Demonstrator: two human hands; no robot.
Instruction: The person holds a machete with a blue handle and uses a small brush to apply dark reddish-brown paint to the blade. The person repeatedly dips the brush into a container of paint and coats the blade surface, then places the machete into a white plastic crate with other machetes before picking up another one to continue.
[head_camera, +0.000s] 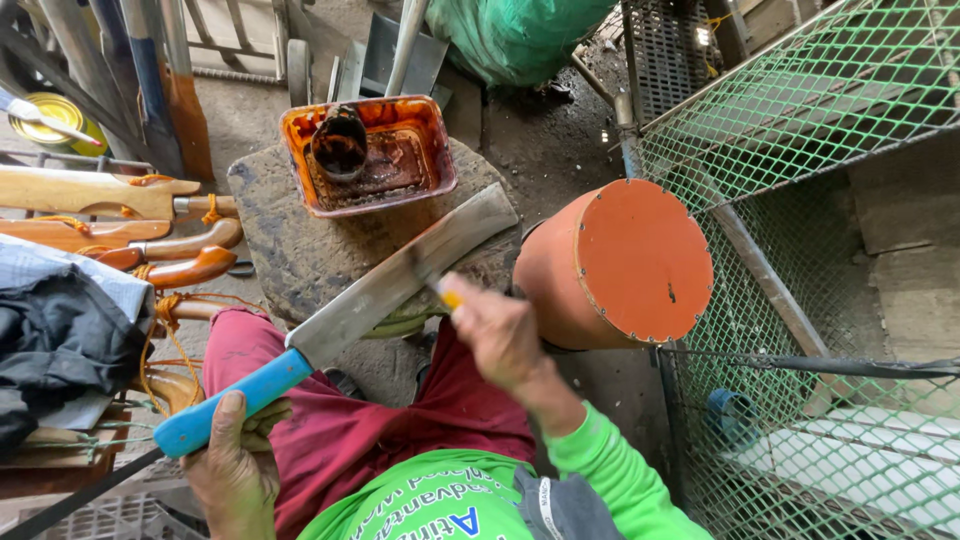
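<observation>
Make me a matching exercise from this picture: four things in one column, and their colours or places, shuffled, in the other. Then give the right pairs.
Things:
1. knife handle
2. tray
3. round drum
4. tin

Places and colours:
A. yellow, at the far left among the wooden poles
B. blue, gripped in the left hand
C. lying on its side next to the green wire mesh
D. orange, on the stone block, holding dark liquid and a cup

Pairs: 1-B, 2-D, 3-C, 4-A

Blue-handled knife (380, 290), orange tray (368, 152)
</observation>
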